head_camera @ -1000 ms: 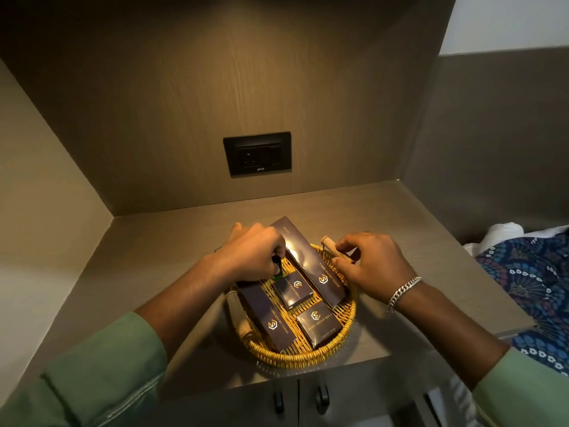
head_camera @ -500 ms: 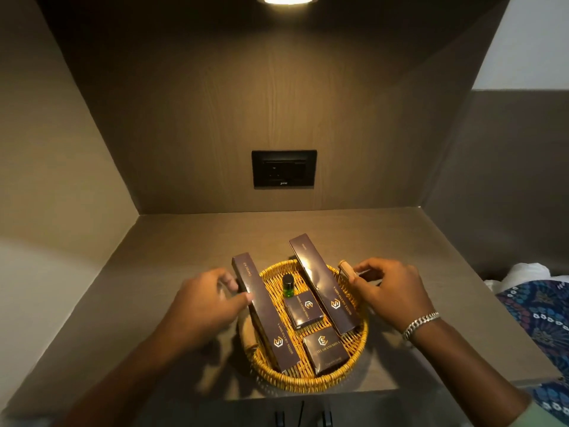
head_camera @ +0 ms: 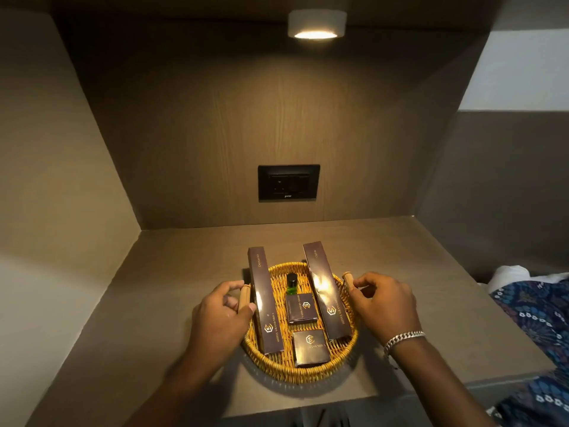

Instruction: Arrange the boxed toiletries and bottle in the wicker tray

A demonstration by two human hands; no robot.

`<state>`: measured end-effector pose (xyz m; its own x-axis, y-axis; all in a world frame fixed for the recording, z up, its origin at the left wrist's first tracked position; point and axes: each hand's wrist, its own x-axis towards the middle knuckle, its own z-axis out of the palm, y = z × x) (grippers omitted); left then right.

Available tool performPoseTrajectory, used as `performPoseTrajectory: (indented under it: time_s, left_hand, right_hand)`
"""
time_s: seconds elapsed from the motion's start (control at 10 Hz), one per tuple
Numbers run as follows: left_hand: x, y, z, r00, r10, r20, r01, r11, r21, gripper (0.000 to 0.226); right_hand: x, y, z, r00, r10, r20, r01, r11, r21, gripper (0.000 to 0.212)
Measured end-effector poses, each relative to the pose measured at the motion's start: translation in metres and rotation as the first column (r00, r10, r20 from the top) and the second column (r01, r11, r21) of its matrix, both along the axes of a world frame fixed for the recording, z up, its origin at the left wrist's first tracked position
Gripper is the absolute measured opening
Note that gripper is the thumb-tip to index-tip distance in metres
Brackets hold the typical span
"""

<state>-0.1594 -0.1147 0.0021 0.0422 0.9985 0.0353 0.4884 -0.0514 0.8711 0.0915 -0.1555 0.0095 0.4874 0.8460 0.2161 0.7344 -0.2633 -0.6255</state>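
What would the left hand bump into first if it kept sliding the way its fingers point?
Probably the tray's left wooden handle, which the left hand already seems to touch, then the long Dental Kit box just beyond. Depth is hard to judge.

Two bare forearms, one bracelet.

Left hand (head_camera: 220, 312) and forearm bare, no ring, watch or sleeve in sight. Right hand (head_camera: 385, 300) likewise bare, apart from a chunky silver chain bracelet (head_camera: 403, 338) of flat, shiny, closely set links, worn snug around the wrist and catching the light on top. Short, unpainted nails on the visible fingers. Both forearms uncovered right down to the bottom edge of the view.
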Motion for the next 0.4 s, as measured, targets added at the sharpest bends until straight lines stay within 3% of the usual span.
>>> performPoseTrajectory:
  time_s: [0.4]
  left_hand:
    - [-0.002,0.024,0.014,0.991,-0.055,-0.12,0.063,0.996,0.068,0.042]
  right_hand:
    - [-0.01,0.019,0.007,1.0,-0.004,0.015,0.005,0.998,-0.066,0.028]
